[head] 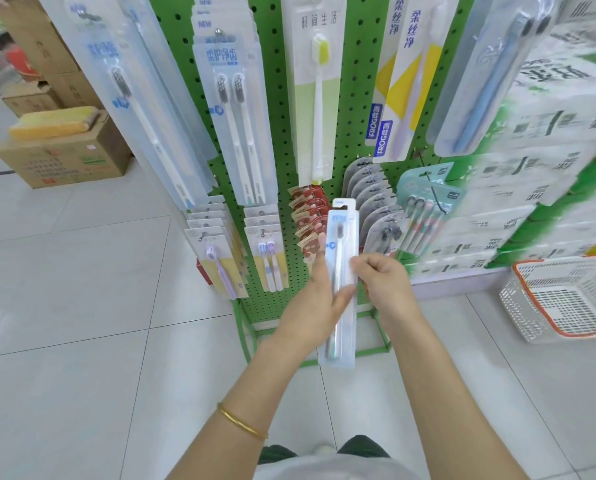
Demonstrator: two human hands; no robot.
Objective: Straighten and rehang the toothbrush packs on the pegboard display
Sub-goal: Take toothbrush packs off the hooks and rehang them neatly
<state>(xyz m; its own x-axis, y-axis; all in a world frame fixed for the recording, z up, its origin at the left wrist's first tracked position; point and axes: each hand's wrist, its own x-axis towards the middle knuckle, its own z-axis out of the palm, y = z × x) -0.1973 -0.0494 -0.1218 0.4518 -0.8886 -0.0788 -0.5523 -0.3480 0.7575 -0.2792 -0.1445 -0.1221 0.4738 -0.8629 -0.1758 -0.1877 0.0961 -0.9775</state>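
Gold bangle (242, 426) is worn on the nearest wrist, and beyond it the left hand (315, 306) is closed round the middle of a toothbrush pack (341, 237), with a thumb laid across the front and one finger stretched up along the left edge. The right hand (384, 289) is set just beside it, at much the same height, and the pack's right edge is pinched between its curled fingers. The pack is thus held off the display by both hands, in front of the lower middle of the green pegboard (357, 81) and not hung on any peg. Its long axis is kept nearly upright: the brush head and the card header stand well above both grips, while the handle end hangs below them, towards the floor. The hanging hole cannot be made out in the blurred header. Rows of red packs (310, 216) and grey packs (369, 192) are seen directly behind that header. Pale blue packs (235, 109) of a similar print are hung higher and to the left. It is judged that the header end must be led onto a peg, so the pack would be carried upward and forward, the left hand being better placed to steer it.
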